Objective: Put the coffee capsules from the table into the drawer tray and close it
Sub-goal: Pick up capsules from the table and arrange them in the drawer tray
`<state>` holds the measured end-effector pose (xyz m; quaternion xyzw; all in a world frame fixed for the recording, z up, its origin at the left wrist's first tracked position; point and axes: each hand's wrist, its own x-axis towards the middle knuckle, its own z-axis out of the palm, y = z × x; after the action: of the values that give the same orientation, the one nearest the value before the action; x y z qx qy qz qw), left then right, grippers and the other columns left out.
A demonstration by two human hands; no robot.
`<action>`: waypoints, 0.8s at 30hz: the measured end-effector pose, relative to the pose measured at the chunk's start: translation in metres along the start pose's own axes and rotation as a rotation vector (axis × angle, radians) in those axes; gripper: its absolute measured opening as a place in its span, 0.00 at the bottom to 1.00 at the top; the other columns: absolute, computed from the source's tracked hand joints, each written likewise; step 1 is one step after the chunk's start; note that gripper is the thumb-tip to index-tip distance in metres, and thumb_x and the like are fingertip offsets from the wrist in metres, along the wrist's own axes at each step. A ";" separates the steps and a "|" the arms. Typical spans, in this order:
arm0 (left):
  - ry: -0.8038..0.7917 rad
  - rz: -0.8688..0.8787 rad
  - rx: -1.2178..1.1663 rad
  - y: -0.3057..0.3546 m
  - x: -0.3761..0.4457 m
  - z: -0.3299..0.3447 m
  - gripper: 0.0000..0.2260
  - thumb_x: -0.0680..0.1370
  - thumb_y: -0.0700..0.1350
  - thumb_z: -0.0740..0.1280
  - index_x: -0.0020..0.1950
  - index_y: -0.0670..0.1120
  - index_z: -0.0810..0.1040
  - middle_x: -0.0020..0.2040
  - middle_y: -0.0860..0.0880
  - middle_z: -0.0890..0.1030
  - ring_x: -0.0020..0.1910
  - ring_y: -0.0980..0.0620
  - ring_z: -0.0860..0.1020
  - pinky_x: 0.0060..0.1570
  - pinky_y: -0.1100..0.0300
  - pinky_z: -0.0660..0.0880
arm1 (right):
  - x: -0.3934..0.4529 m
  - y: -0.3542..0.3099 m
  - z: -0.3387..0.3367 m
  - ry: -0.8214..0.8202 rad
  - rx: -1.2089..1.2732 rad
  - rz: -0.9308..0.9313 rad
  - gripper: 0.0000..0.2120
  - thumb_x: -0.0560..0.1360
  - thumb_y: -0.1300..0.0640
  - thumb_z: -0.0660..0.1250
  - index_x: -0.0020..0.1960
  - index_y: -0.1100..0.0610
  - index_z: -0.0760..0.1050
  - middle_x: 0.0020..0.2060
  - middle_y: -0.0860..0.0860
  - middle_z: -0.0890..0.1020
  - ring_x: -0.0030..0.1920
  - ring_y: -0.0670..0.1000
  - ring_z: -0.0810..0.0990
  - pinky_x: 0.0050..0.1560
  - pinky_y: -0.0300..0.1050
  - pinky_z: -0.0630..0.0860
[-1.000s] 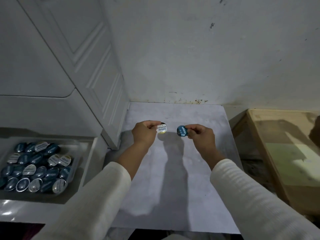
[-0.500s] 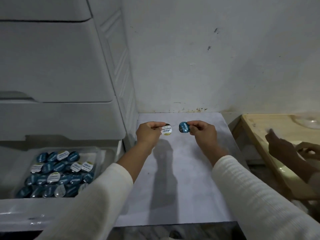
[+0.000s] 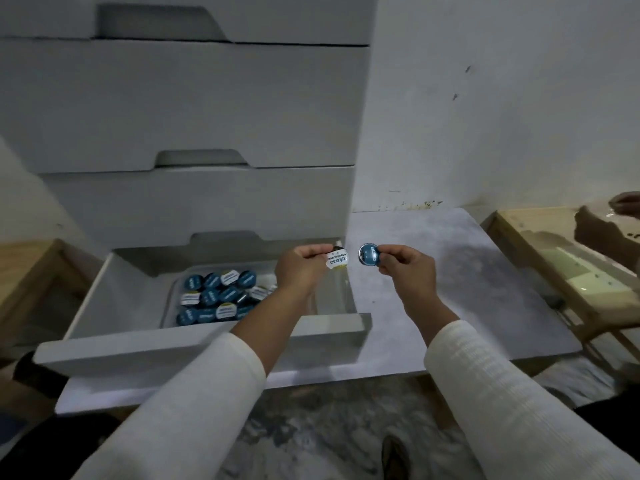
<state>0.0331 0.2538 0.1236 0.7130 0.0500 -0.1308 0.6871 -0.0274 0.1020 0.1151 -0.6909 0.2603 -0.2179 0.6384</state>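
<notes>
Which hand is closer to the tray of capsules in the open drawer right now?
Left. The left hand, pinching a white-lidded capsule, is over the tray's right end. The right hand, pinching a blue capsule, is over the table, right of the drawer.

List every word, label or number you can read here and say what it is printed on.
"EXCELSO", upside down: white-lidded capsule pinched in the left hand; the smaller line above it is too blurred to read.
Blue capsule in the right hand: white print, unreadable.
Capsules in the drawer tray: lid labels too small and blurred to read.
</notes>
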 end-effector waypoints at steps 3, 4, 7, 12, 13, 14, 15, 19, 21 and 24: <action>0.071 -0.043 -0.035 0.001 -0.001 -0.042 0.08 0.74 0.34 0.67 0.45 0.46 0.83 0.47 0.45 0.83 0.49 0.49 0.81 0.56 0.54 0.78 | -0.027 -0.012 0.029 -0.023 -0.043 -0.001 0.07 0.73 0.66 0.66 0.47 0.58 0.81 0.39 0.52 0.83 0.39 0.48 0.81 0.42 0.36 0.80; 0.087 -0.053 -0.035 0.001 0.001 -0.055 0.09 0.74 0.34 0.66 0.43 0.47 0.83 0.48 0.45 0.83 0.48 0.49 0.81 0.56 0.54 0.78 | -0.034 -0.015 0.039 -0.030 -0.061 0.001 0.07 0.73 0.65 0.66 0.47 0.59 0.81 0.39 0.52 0.82 0.39 0.49 0.82 0.42 0.37 0.80; 0.129 -0.075 -0.041 -0.001 0.008 -0.088 0.10 0.75 0.34 0.65 0.43 0.48 0.82 0.44 0.46 0.82 0.40 0.51 0.79 0.47 0.57 0.78 | -0.046 -0.018 0.068 -0.058 -0.090 0.048 0.05 0.72 0.65 0.67 0.46 0.59 0.81 0.39 0.54 0.82 0.40 0.51 0.82 0.46 0.42 0.80; 0.172 -0.148 0.004 -0.013 0.029 -0.119 0.10 0.75 0.33 0.65 0.51 0.42 0.82 0.46 0.43 0.83 0.41 0.49 0.80 0.39 0.61 0.76 | -0.049 -0.008 0.109 -0.095 -0.103 0.175 0.08 0.71 0.68 0.68 0.37 0.56 0.80 0.36 0.54 0.82 0.35 0.49 0.80 0.42 0.41 0.81; 0.174 -0.162 0.018 -0.016 0.035 -0.123 0.10 0.75 0.33 0.64 0.51 0.42 0.82 0.48 0.42 0.83 0.42 0.48 0.80 0.39 0.62 0.76 | -0.048 -0.005 0.117 -0.109 -0.112 0.198 0.09 0.71 0.67 0.68 0.36 0.55 0.79 0.36 0.53 0.82 0.35 0.49 0.80 0.42 0.41 0.81; 0.176 -0.174 0.032 -0.019 0.041 -0.126 0.10 0.75 0.32 0.64 0.51 0.42 0.82 0.50 0.42 0.83 0.41 0.48 0.80 0.40 0.61 0.75 | -0.046 -0.002 0.125 -0.126 -0.117 0.226 0.10 0.72 0.67 0.67 0.36 0.54 0.78 0.35 0.53 0.82 0.35 0.49 0.81 0.42 0.40 0.81; 0.184 -0.183 0.042 -0.022 0.047 -0.128 0.10 0.75 0.32 0.64 0.51 0.41 0.82 0.52 0.41 0.82 0.39 0.49 0.79 0.41 0.61 0.76 | -0.044 0.001 0.133 -0.138 -0.116 0.258 0.10 0.72 0.67 0.67 0.36 0.54 0.78 0.35 0.53 0.81 0.35 0.49 0.80 0.42 0.40 0.80; 0.254 -0.231 0.083 -0.032 0.071 -0.129 0.10 0.75 0.33 0.66 0.53 0.41 0.82 0.53 0.42 0.82 0.45 0.48 0.79 0.48 0.55 0.79 | -0.030 0.013 0.163 -0.127 -0.046 0.407 0.11 0.72 0.68 0.67 0.34 0.56 0.76 0.36 0.53 0.79 0.34 0.48 0.79 0.39 0.38 0.79; 0.257 -0.259 0.085 -0.037 0.083 -0.129 0.09 0.74 0.33 0.66 0.52 0.41 0.83 0.53 0.41 0.83 0.49 0.46 0.81 0.53 0.54 0.79 | -0.022 0.020 0.176 -0.119 -0.035 0.456 0.10 0.72 0.69 0.67 0.35 0.57 0.76 0.37 0.54 0.80 0.33 0.47 0.79 0.36 0.36 0.80; 0.234 -0.307 0.097 -0.043 0.100 -0.128 0.08 0.75 0.34 0.67 0.52 0.40 0.82 0.52 0.41 0.83 0.49 0.46 0.81 0.52 0.55 0.79 | -0.013 0.032 0.192 -0.100 -0.054 0.503 0.06 0.70 0.70 0.68 0.39 0.61 0.78 0.41 0.56 0.81 0.36 0.50 0.80 0.38 0.38 0.81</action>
<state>0.1339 0.3722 0.0591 0.7395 0.2312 -0.1524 0.6136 0.0817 0.2563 0.0666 -0.6310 0.3976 -0.0107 0.6660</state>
